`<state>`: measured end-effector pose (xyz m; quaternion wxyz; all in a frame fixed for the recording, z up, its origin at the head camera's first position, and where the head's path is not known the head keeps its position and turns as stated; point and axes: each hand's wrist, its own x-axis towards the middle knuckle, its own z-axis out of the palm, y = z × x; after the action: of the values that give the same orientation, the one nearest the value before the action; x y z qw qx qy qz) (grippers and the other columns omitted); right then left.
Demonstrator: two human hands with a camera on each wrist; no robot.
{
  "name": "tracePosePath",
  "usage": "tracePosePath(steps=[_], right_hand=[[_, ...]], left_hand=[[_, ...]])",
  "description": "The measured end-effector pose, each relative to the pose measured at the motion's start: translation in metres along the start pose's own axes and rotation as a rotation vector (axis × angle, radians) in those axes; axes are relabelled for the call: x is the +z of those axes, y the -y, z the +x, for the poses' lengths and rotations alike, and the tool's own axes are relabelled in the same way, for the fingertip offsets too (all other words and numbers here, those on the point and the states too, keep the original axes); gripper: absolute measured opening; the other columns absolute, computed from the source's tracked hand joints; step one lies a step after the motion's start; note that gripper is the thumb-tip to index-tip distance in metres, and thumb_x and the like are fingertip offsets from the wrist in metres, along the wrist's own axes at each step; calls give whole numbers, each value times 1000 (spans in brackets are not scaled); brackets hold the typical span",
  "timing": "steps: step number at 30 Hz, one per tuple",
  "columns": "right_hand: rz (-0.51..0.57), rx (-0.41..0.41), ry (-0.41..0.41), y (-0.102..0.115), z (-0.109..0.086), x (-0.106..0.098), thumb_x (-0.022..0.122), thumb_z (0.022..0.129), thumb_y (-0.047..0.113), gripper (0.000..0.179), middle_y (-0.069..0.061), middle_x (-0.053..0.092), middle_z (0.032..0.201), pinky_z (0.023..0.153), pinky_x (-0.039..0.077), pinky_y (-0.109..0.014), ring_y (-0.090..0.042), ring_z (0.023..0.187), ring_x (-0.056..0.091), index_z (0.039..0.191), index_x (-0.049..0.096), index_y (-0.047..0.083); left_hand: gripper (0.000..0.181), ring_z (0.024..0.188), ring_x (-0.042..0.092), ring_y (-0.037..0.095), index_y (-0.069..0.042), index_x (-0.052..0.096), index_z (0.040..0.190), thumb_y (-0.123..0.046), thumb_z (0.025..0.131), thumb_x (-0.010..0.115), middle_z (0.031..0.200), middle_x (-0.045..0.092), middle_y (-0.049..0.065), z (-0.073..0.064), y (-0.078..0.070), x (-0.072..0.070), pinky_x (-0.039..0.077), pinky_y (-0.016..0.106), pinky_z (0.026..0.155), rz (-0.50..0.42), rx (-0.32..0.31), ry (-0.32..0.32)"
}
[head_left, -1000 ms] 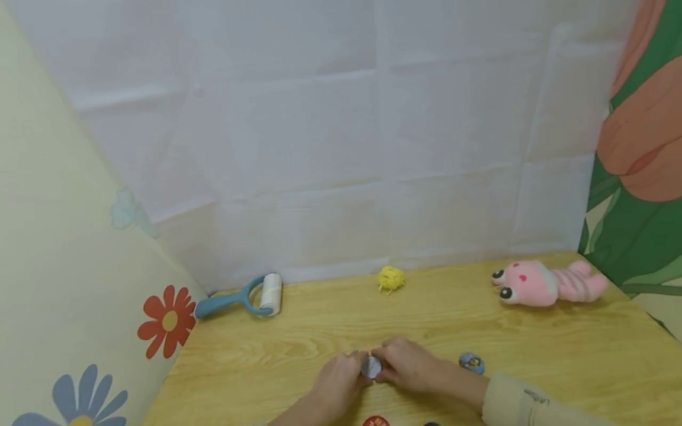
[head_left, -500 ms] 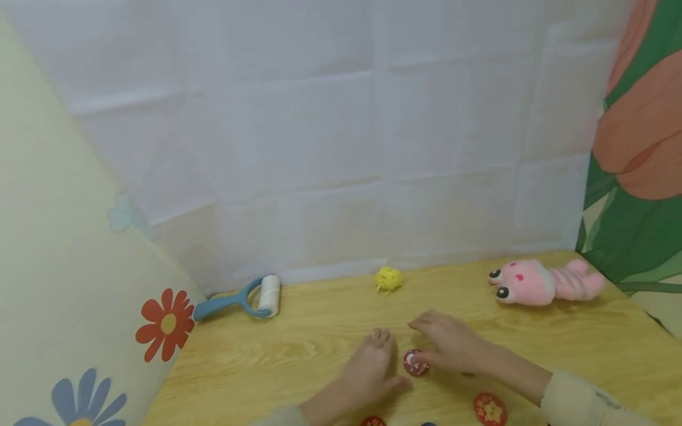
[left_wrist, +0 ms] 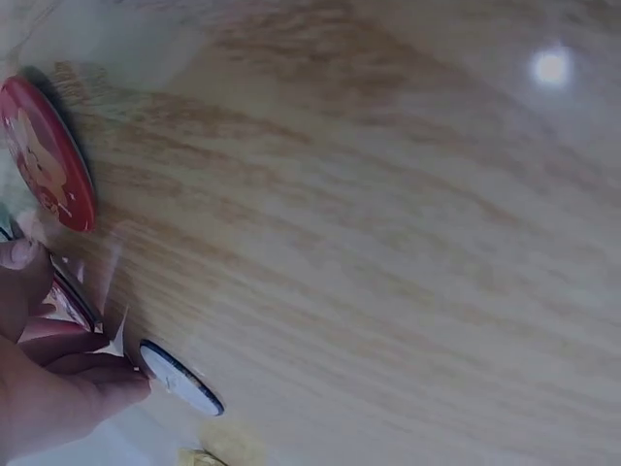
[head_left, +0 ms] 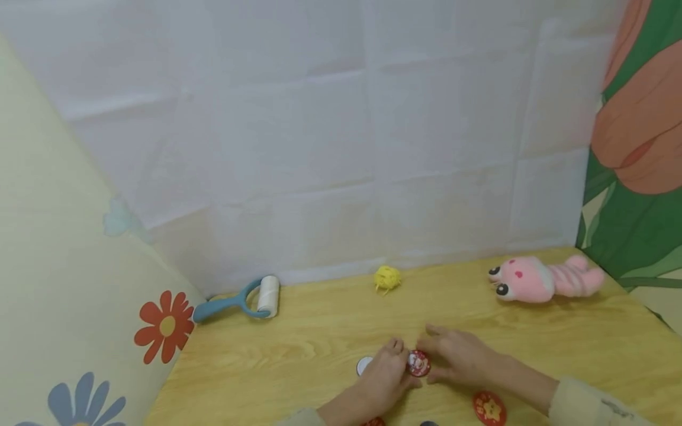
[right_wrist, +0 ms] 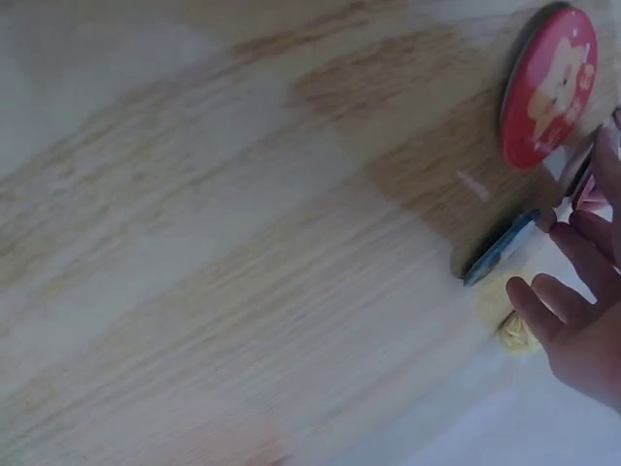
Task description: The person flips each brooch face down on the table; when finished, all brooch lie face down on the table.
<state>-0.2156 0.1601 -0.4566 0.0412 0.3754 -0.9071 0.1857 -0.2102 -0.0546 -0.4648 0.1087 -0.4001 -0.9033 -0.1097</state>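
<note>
A round red badge with a cartoon picture (head_left: 420,363) is tilted up between the two hands in the head view. My left hand (head_left: 380,378) pinches its left edge; the left wrist view shows thumb and fingers (left_wrist: 82,359) on either side of it, beside a shiny clear scrap. My right hand (head_left: 460,358) has thumb and forefinger at its right edge, other fingers spread (right_wrist: 553,311). A white-faced round badge (head_left: 364,365) lies left of the left hand. A blue-edged badge (right_wrist: 500,248) lies near the right fingers, hidden by that hand in the head view.
A red badge with a yellow star (head_left: 489,407) lies below the right wrist. Another red one (head_left: 375,422) and a dark round one (head_left: 428,423) are cut off by the frame. Farther back are a lint roller (head_left: 242,300), a yellow ball (head_left: 386,278) and a pink plush toy (head_left: 546,279).
Both hands held a pale-faced round badge a second ago; that one now lies to the left. The right hand took up the red badge, and the left hand moved right to meet it.
</note>
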Motion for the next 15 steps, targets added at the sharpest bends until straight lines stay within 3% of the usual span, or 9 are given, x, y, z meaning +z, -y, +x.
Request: tracePosePath(steps=[5,11,15], right_hand=[[-37,-14,-16,1,3,6,74,82,39,50,-11,64,124,94,46,-53,-39,120,54,120,67,8],[-68,-52,-87,-1,5,11,79,77,39,48,-3,62,108,82,51,-33,-17,97,53,112,71,8],[-18,-31,-88,-2,6,11,81,75,39,45,3,58,104,78,49,-28,-11,94,48,108,70,11]], left_hand=[[38,88,58,14,0,69,100,-32,83,78,93,58,4,0,-2,1,50,23,82,-8,-47,-10],[40,106,60,25,3,68,108,-29,85,75,110,63,15,0,-5,1,50,29,91,-42,-100,35],[37,101,58,19,2,68,105,-28,85,76,105,62,9,0,-6,1,50,26,88,-66,-97,21]])
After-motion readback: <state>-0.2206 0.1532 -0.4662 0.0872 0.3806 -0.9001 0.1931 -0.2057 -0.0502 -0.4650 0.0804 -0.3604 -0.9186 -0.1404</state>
